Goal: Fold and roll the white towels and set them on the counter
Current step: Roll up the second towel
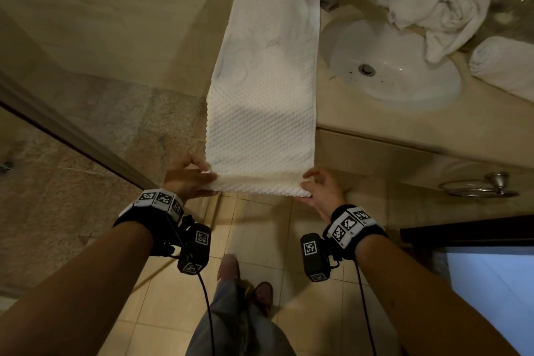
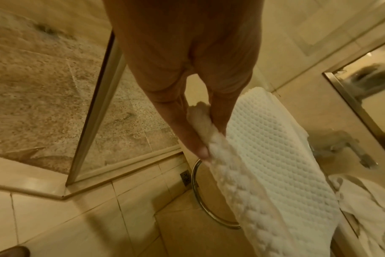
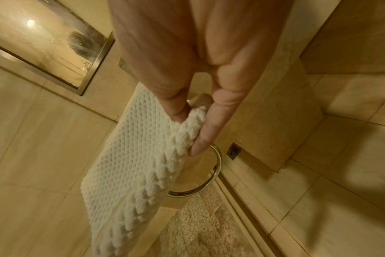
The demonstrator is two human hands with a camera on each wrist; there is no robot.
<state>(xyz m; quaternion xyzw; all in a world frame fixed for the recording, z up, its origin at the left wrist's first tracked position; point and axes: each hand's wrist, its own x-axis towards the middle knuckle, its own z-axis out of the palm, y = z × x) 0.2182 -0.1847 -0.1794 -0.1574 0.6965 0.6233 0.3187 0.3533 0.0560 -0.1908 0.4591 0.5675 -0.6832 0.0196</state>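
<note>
My left hand (image 1: 185, 179) and right hand (image 1: 320, 188) each pinch a near corner of the long white waffle-textured towel (image 1: 265, 81), mid-frame. Its far end lies flat on the beige stone counter (image 1: 404, 130). Upper right: crumpled white towel (image 1: 439, 0) beside the white oval sink (image 1: 398, 66); rolled white towel (image 1: 502, 63) at right edge.
</note>
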